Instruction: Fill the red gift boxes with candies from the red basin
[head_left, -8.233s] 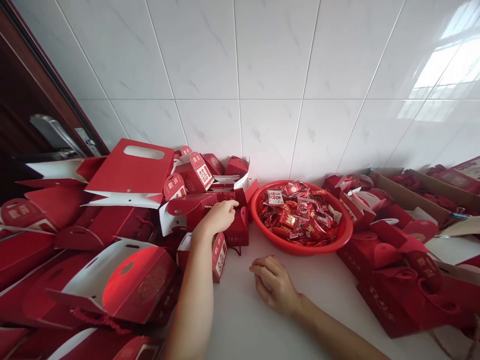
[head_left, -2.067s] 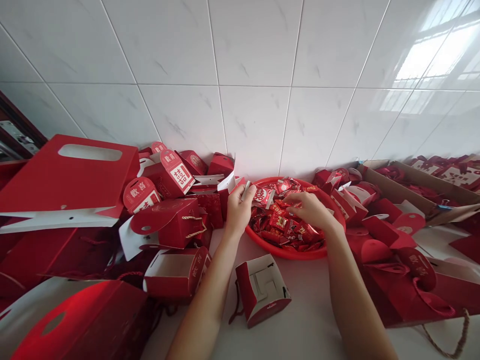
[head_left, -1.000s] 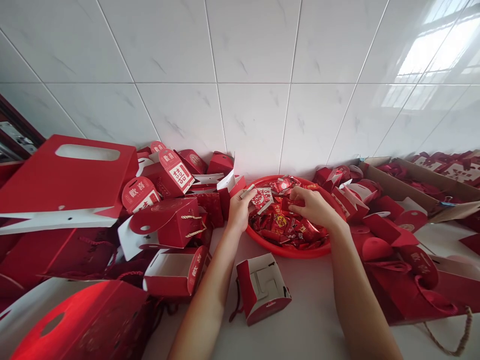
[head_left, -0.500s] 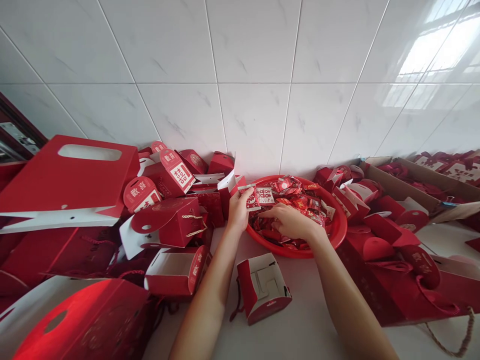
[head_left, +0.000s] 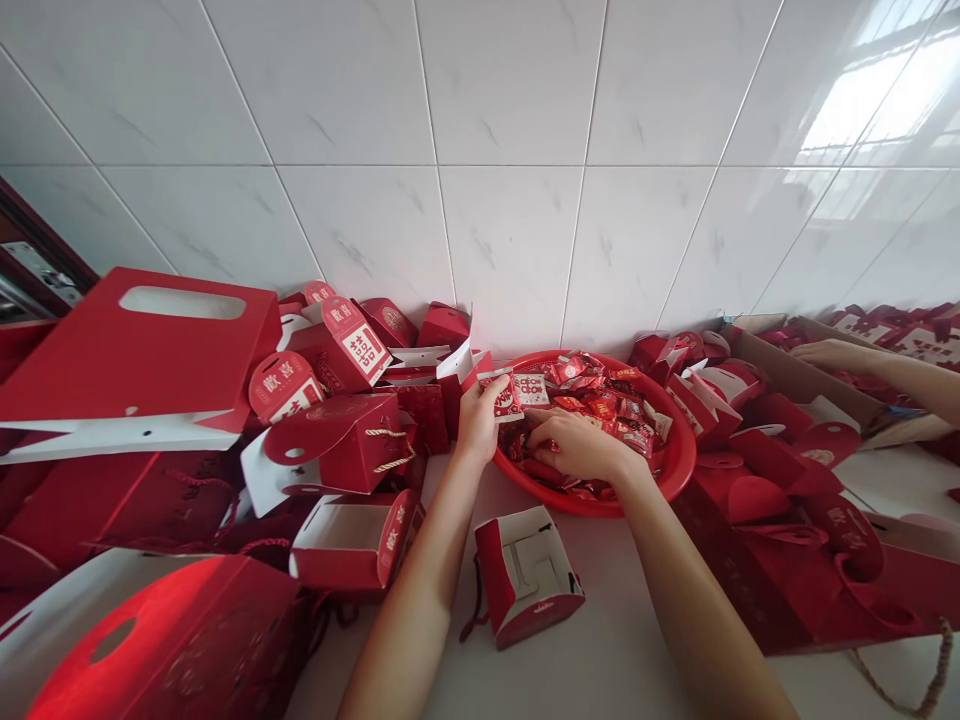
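My left hand [head_left: 478, 418] is closed on a small red-and-white candy packet [head_left: 507, 398] at the near left rim of a round red plastic basin [head_left: 681, 455]. Beside that packet shows a white one with red print; whether the hand grips it too is unclear. Many red-wrapped candies [head_left: 611, 405] fill the basin. Among them is my right hand [head_left: 574, 443], its fingers curled in and the tips partly hidden, so what they pinch cannot be made out. In front of the basin an open red box [head_left: 529, 575] with a white inside lies on the white tabletop [head_left: 592, 660].
Red gift boxes [head_left: 330, 440] with cord handles are piled to the left. More red boxes and bags [head_left: 780, 500] lie to the right, near a cardboard carton [head_left: 795, 375]. Another person's arm [head_left: 892, 365] reaches in there. A tiled wall [head_left: 510, 240] stands behind.
My right hand's fingers have curled in from a stretched pointing position among the candies. My left hand has stayed put with the packet. Another person's arm has come in at the right.
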